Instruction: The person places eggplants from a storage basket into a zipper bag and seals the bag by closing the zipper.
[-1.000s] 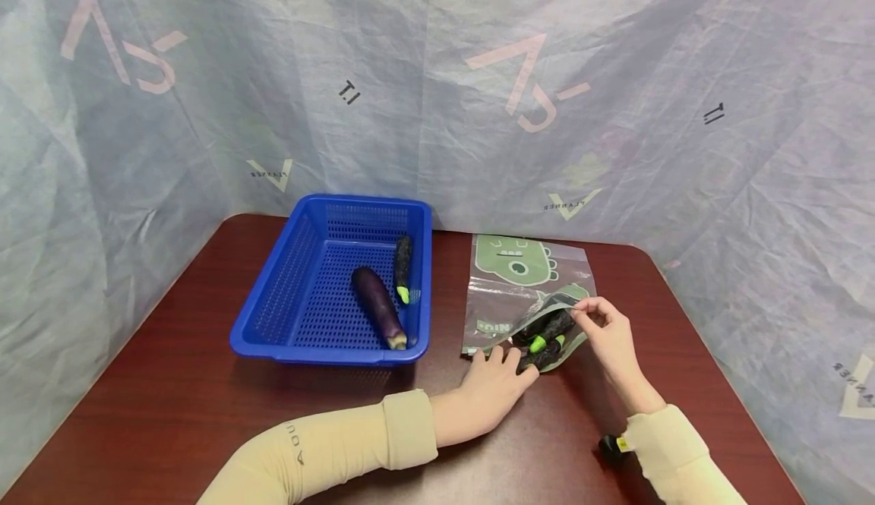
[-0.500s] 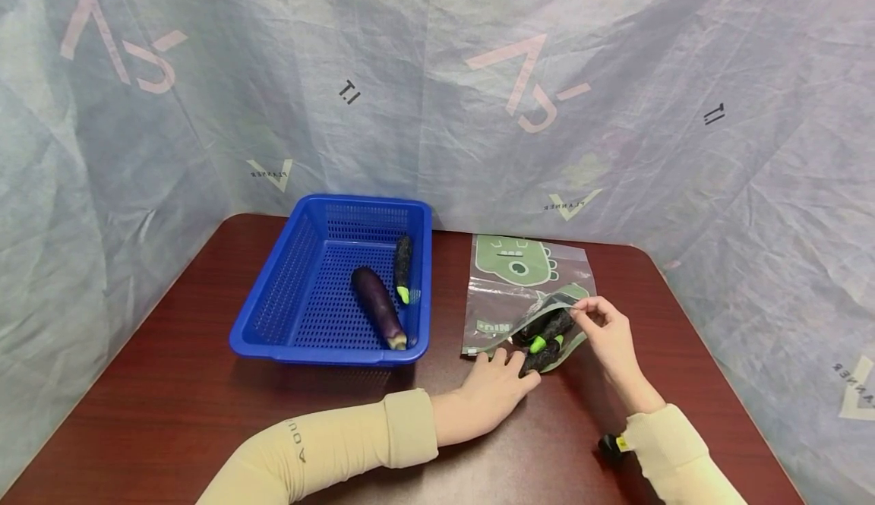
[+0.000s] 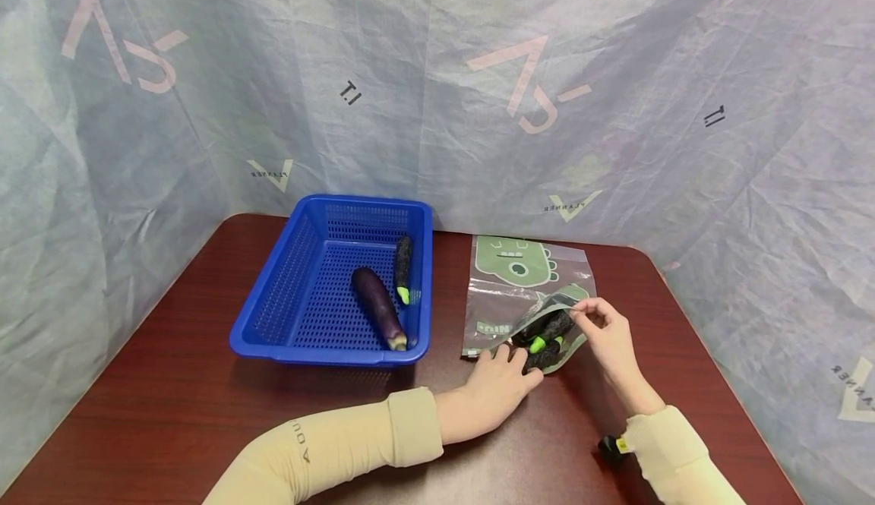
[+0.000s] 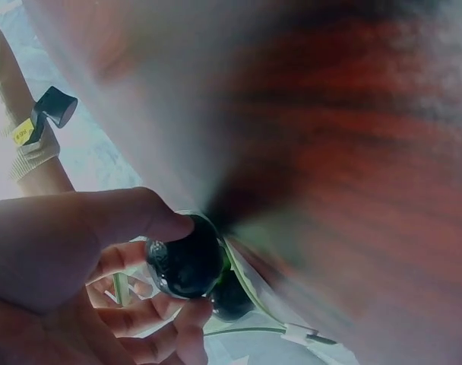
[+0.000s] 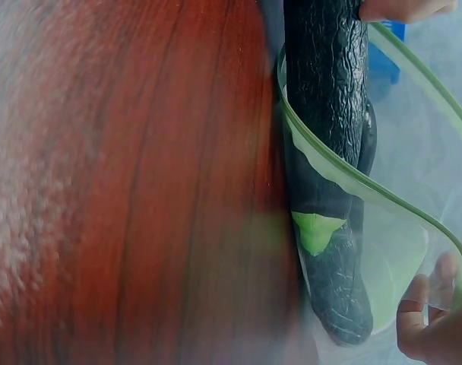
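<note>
A clear zip bag (image 3: 488, 300) with a green cartoon print lies on the table, its mouth gaping toward me. My left hand (image 3: 502, 391) grips a dark, wrinkled cucumber (image 3: 543, 358) that lies partly inside the mouth. In the left wrist view, the thumb rests on the round end of this cucumber (image 4: 187, 262), with fingers curled beneath. My right hand (image 3: 611, 345) pinches the bag's upper rim between thumb and fingers, holding it up. Another dark cucumber (image 3: 559, 326) with a bright green tip lies farther in. Through the plastic in the right wrist view, a green tip (image 5: 316, 230) shows.
Left of the bag stands a blue perforated basket (image 3: 328, 355). Inside it lie a purple eggplant (image 3: 376, 304) and a dark cucumber (image 3: 403, 266) with a green tip. A black wrist camera (image 3: 611, 448) sits under the right cuff. A grey curtain (image 3: 383, 133) hangs behind the table.
My left hand has shifted very slightly to the right and nearer, still on the cucumber. The right hand and the bag look almost unchanged.
</note>
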The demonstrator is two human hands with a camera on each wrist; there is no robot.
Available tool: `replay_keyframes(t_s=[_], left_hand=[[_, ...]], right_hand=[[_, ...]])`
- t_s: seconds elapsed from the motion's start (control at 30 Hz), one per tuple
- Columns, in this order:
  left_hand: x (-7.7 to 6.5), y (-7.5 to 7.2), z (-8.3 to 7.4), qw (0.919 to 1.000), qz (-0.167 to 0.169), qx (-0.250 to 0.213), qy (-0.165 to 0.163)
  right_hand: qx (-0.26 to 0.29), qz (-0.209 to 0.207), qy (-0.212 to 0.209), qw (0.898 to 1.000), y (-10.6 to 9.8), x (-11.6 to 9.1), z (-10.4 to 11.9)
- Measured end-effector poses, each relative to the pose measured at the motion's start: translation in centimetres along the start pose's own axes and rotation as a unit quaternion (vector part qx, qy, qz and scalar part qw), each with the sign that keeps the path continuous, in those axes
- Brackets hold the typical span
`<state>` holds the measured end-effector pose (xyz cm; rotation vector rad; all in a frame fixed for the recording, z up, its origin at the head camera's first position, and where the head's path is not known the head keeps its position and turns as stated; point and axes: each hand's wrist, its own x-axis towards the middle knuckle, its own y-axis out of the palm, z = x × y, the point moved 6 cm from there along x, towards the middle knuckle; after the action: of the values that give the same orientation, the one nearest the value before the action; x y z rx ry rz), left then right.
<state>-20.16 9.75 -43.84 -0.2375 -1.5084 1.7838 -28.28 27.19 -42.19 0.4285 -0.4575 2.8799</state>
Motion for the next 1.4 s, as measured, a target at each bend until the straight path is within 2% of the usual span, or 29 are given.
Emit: replay_keyframes(t_s=[0.2,0.43,0.83,1.2,1.4], left_hand=[[0.3,0.4,-0.1,0.9999,-0.010,0.000,-0.007],[0.5,0.0,-0.2,0.9999,0.013,-0.004,-0.010],[1.7,0.0,-0.6,0.9986,0.044,-0.001,-0.029],[2.6,0.2,-1.1,0.9976,0.054,-0.001,-0.042],[3.1,0.2,-1.2,0.9978,0.042,0.001,-0.051]], right_hand=[[0.002,0.007,0.006,1.000,0.1,-0.1,0.4],[-0.001,0.003,0.006,1.000,0.1,0.0,-0.3],[-0.009,0.004,0.007,1.000,0.2,0.1,-0.1],[-0.015,0.011,0.011,1.000,0.1,0.1,-0.2],[-0.011,0.013,0.008,1.000,0.2,0.3,-0.3]])
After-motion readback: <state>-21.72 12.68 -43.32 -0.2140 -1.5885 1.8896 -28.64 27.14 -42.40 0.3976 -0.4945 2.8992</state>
